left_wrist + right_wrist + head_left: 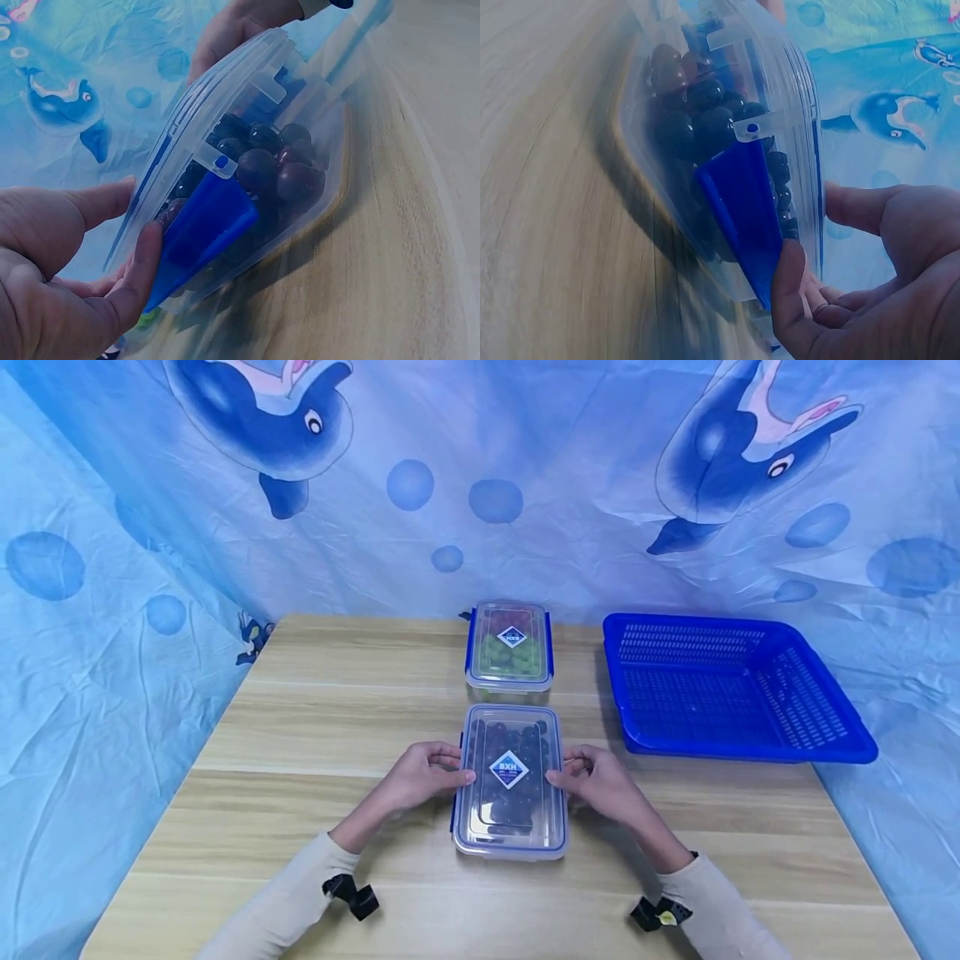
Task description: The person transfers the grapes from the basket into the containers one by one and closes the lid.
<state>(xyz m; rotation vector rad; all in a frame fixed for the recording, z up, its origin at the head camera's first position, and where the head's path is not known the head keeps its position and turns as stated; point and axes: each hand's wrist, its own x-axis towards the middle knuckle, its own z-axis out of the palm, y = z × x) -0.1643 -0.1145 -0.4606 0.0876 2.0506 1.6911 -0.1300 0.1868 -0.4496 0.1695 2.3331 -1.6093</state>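
Observation:
A clear plastic food container (511,827) with a blue-edged lid stands on the table, full of round dark fruit (259,171) like grapes. My left hand (424,774) grips its left edge, thumb on top of the lid and fingers at the side below. Opposite it, my right hand (598,781) holds the right edge the same way. Beside the left fingers, a blue side latch (206,236) slants outward from the wall. Another blue latch (739,214) stands out by the right fingertips. A white diamond label (509,769) marks the lid.
Behind it sits a second lidded container (510,676) with green and red fruit. A blue plastic basket (637,739) lies at the table's right back, overhanging the right edge. The wooden table (300,710) backs onto a blue dolphin-print cloth (525,560).

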